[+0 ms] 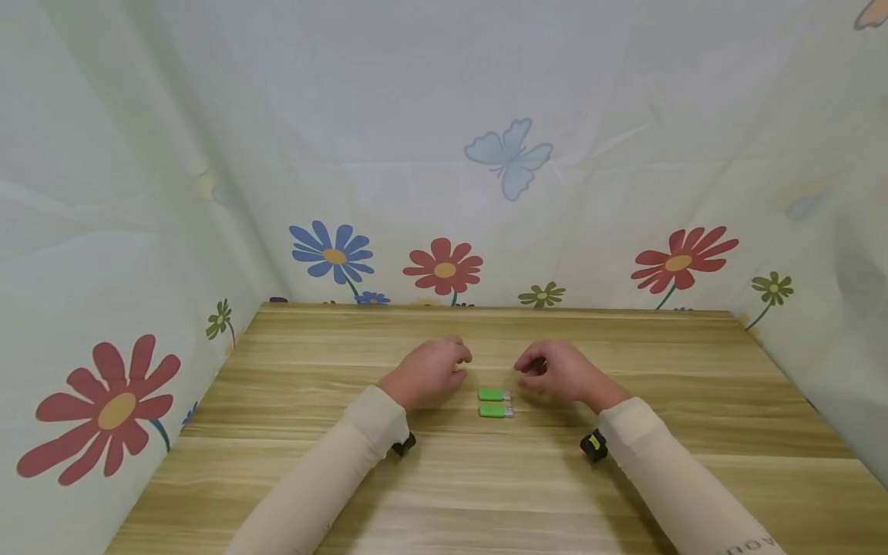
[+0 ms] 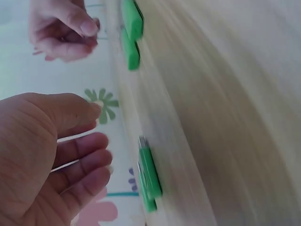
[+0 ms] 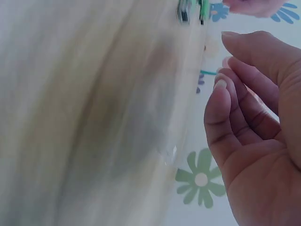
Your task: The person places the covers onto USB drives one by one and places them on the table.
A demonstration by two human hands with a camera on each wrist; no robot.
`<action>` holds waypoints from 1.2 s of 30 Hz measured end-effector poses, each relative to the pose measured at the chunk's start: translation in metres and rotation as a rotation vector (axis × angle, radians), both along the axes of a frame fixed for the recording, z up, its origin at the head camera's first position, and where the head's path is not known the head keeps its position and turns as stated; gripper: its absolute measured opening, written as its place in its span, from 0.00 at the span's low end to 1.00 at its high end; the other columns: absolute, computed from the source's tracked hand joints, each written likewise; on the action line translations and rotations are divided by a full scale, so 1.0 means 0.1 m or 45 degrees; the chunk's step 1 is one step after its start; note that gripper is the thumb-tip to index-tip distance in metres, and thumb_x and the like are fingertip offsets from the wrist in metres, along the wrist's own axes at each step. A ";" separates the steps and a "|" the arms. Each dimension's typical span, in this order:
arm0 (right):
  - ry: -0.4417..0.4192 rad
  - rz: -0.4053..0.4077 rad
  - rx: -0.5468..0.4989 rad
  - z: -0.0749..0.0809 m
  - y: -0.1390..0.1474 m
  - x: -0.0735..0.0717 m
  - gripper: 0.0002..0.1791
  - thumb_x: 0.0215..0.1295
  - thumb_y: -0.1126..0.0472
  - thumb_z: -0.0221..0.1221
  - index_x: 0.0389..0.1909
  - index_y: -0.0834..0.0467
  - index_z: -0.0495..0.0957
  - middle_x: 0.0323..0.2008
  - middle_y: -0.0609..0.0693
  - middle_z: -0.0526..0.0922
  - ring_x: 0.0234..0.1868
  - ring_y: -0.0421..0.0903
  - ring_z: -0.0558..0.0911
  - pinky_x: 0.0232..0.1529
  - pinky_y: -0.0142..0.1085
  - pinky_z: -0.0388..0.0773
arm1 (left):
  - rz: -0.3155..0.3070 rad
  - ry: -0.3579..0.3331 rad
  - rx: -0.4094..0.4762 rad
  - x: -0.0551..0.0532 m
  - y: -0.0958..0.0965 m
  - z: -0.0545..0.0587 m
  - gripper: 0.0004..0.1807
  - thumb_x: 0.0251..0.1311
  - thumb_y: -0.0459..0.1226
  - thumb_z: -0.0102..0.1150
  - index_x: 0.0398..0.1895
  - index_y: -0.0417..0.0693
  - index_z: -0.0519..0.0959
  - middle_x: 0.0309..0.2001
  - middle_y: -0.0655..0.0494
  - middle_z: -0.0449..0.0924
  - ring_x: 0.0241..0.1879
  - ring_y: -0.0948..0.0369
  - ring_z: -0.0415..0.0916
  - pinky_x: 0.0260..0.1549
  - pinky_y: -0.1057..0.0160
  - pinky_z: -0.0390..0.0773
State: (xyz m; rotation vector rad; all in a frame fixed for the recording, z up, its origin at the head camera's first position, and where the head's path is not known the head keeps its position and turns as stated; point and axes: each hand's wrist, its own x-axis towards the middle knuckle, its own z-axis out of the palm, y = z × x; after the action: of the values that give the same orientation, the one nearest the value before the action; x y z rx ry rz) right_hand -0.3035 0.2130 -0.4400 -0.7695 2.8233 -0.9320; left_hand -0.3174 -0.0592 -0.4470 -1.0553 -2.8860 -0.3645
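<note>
Hovering above the wooden desk (image 1: 458, 493), the left hand (image 1: 426, 372) and the right hand (image 1: 563, 371) are facing each other and are holding nothing. The fingers of the left hand are bending loosely, the thumb coming near the forefinger; whether these two are touching, I cannot tell. On the right hand, the fingers are curving softly together and the thumb is standing apart from them.

Between the hands, a little toward the person, a far green stick (image 1: 489, 395) and a near green stick (image 1: 492, 412) are lying flat on the desk, one just beside the other, their metal ends pointing to the right. The left wrist view is showing two such pairs; its lower pair (image 2: 150, 172) is lying nearer to the left hand, with a metal end pointing toward the right hand.

Behind the desk, a pale cloth (image 1: 590, 69) with flowers and a butterfly is hanging. Light sleeves (image 1: 333, 470) are covering both forearms.
</note>
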 end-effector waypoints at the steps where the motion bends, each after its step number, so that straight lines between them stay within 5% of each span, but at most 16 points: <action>1: 0.007 -0.013 0.009 0.01 0.02 0.00 0.10 0.59 0.63 0.72 0.41 0.60 0.88 0.36 0.50 0.88 0.36 0.42 0.82 0.39 0.35 0.80 | 0.005 0.026 0.003 -0.02 -0.02 0.00 0.14 0.67 0.39 0.62 0.54 0.47 0.84 0.50 0.54 0.83 0.50 0.58 0.82 0.55 0.57 0.82; 7: 0.077 -0.014 0.055 0.04 0.09 -0.03 0.11 0.57 0.64 0.73 0.41 0.63 0.87 0.37 0.54 0.87 0.37 0.47 0.82 0.40 0.37 0.80 | 0.042 0.092 -0.030 -0.09 -0.12 -0.01 0.15 0.64 0.40 0.66 0.51 0.45 0.85 0.50 0.53 0.83 0.50 0.55 0.80 0.56 0.56 0.81; 24: 0.074 -0.094 0.267 -0.05 0.31 -0.16 0.12 0.52 0.67 0.70 0.39 0.63 0.86 0.37 0.52 0.86 0.37 0.45 0.80 0.43 0.43 0.81 | 0.060 -0.005 -0.214 -0.11 -0.17 0.05 0.07 0.64 0.39 0.67 0.42 0.48 0.85 0.40 0.55 0.80 0.37 0.60 0.73 0.45 0.60 0.80; 36: 0.002 -0.121 0.340 -0.02 0.31 -0.20 0.09 0.53 0.65 0.68 0.36 0.60 0.86 0.33 0.49 0.84 0.34 0.45 0.77 0.40 0.40 0.79 | 0.068 -0.019 -0.277 -0.14 -0.18 0.04 0.14 0.62 0.37 0.67 0.51 0.47 0.86 0.47 0.53 0.83 0.42 0.60 0.76 0.45 0.60 0.80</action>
State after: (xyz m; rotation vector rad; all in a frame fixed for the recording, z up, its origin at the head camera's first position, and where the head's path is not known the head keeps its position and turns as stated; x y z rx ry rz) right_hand -0.3232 0.2439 -0.4421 -0.6082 2.9234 -0.5454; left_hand -0.3313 -0.0768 -0.4429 -1.0021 -3.0136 -0.0569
